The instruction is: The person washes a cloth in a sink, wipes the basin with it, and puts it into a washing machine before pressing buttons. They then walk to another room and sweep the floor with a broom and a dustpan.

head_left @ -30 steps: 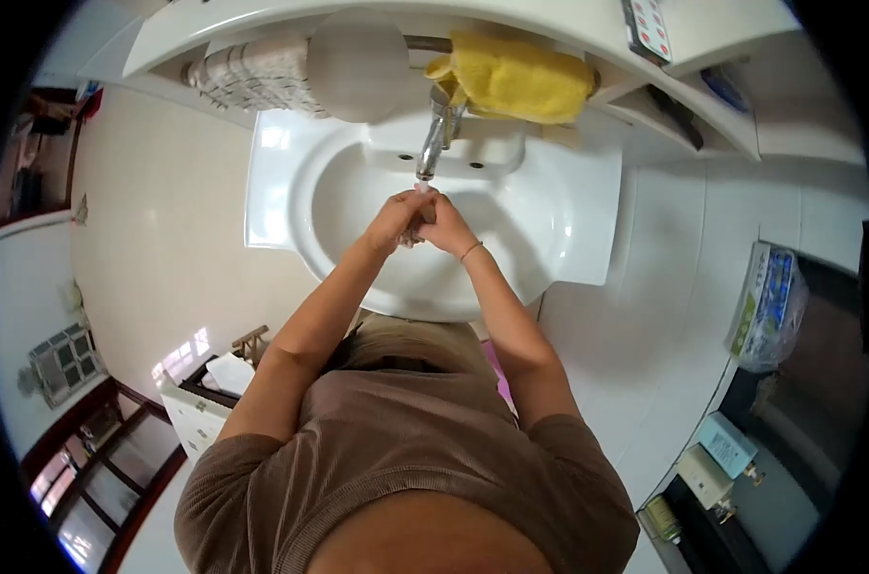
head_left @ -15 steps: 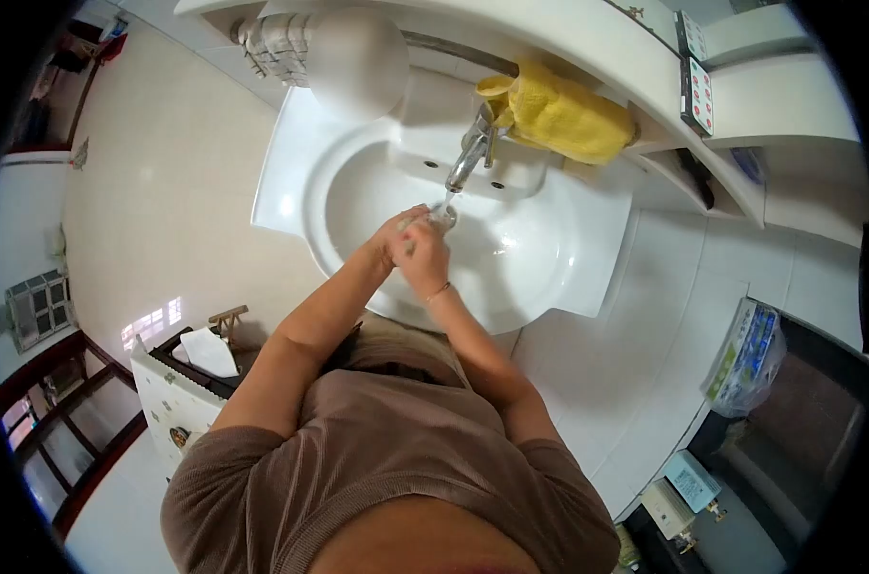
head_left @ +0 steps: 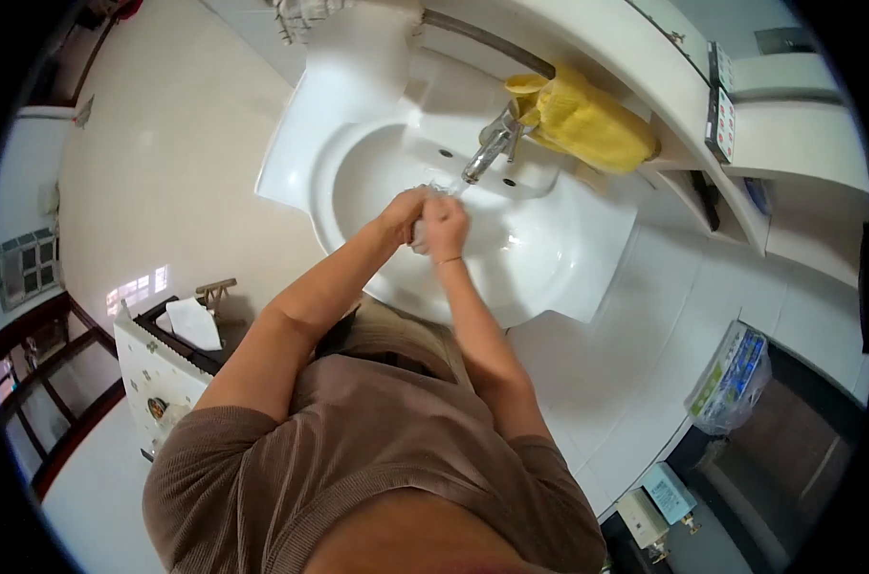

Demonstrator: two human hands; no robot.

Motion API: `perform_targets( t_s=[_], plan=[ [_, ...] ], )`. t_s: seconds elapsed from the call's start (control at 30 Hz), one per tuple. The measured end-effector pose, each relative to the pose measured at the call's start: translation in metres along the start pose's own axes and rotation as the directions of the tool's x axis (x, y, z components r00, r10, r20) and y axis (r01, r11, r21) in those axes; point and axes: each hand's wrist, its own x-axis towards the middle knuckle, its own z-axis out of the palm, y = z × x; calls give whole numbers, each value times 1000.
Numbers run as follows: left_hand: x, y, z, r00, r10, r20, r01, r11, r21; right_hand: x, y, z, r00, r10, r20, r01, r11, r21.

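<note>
Both of my hands are together over the white washbasin (head_left: pixel 549 273), under the chrome tap (head_left: pixel 489 156). Water runs from the spout onto them. Between them is a small pale, soft-looking cloth (head_left: pixel 419 236), mostly hidden by my fingers. My left hand (head_left: pixel 406 212) is closed around its left side. My right hand (head_left: pixel 447 226), curled into a fist, presses on it from the right, slightly blurred by motion.
A yellow towel (head_left: pixel 592 122) hangs on the rail behind the tap. Shelves (head_left: pixel 803 143) curve along the upper right. At lower left stands a patterned cabinet (head_left: pixel 152 359) with a white paper (head_left: pixel 193 323) on top. A plastic-wrapped pack (head_left: pixel 731 378) lies at the right.
My hands have shifted slightly within the view and the right fist has rolled over the pale cloth. The whole view has tilted a little. Water still runs.
</note>
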Motion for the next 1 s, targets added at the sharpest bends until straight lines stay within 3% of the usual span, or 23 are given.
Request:
perform_targets(
  t_s=[0.07, 0.1, 0.13, 0.2, 0.23, 0.27, 0.33, 0.4, 0.43, 0.47, 0.5, 0.53, 0.57, 0.6, 0.67, 0.73, 0.77, 0.8, 0.87, 0.93, 0.97, 1.0],
  plan=[
    [-24, 27, 56, 911, -200, -360, 214, 977, -1, 8, 29, -4, 998, 15, -67, -27, 982, -187],
    [-14, 22, 55, 916, -118, -383, 177, 977, 123, 9, -15, -19, 990, 137, -28, -139, 967, -211],
    [-14, 25, 57, 916, -120, -382, 171, 980, 103, 4, -23, -20, 991, 134, -20, -135, 964, -229],
    [-24, 48, 71, 915, -204, -349, 216, 976, -6, -14, -32, -10, 958, -282, -49, 273, 951, -143],
    [-28, 56, 76, 948, -172, -268, 156, 984, -81, -23, -46, -5, 904, -419, 81, 427, 887, -174],
    [-24, 48, 65, 944, -181, -276, 163, 983, -85, -28, -42, 2, 909, -408, 85, 417, 892, -173],
    [-4, 38, 43, 963, -142, -231, 122, 988, -99, -17, -36, 14, 841, -539, 48, 537, 822, -188],
    [-6, 40, 43, 967, -122, -223, 92, 986, -141, -9, -23, 10, 844, -530, 86, 535, 817, -213],
    [-8, 41, 44, 973, -94, -210, 82, 994, -66, 4, 6, 4, 956, -290, -31, 282, 947, -154],
    [-13, 42, 47, 977, -72, -199, 75, 997, 9, 12, 24, -5, 992, -14, -127, 6, 998, -64],
    [-21, 52, 63, 977, -89, -193, 94, 995, 15, 14, 1, -19, 910, 413, -31, -366, 836, 409],
    [-23, 53, 66, 977, -87, -193, 90, 996, 7, 11, -5, -26, 911, 411, -30, -366, 840, 400],
    [-27, 53, 67, 978, -110, -178, 105, 994, -39, 3, -9, -31, 815, 456, 356, -572, 538, 619],
    [-24, 51, 70, 982, -118, -149, 104, 990, -100, 5, -11, -38, 653, 317, 688, -754, 178, 633],
    [-15, 32, 45, 982, -123, -145, 109, 989, -101, 8, -7, -30, 676, 313, 667, -733, 189, 654],
    [-25, 39, 41, 916, -122, -381, 191, 971, 147, 9, -5, -20, 839, 195, 508, -530, 504, 682],
    [-36, 42, 36, 865, -219, -451, 317, 936, 154, 12, -3, -18, 869, 352, 347, -492, 685, 538],
    [-35, 39, 26, 865, -219, -451, 317, 936, 155, 9, -4, -15, 870, 352, 347, -492, 684, 539],
    [-27, 23, 5, 800, -459, -387, 341, 878, -336, -3, -2, -5, 957, 191, 217, -239, 944, 226],
    [-29, 25, 7, 781, -464, -419, 361, 882, -303, -17, -23, 0, 933, 260, 248, -333, 885, 325],
    [-19, 13, -7, 891, -418, -180, 327, 863, -384, -26, -24, 2, 969, -53, 242, 33, 996, 86],
    [-15, 4, -19, 946, -320, 52, 307, 832, -462, -37, -29, 8, 883, -348, 316, 405, 904, -135]
  ],
)
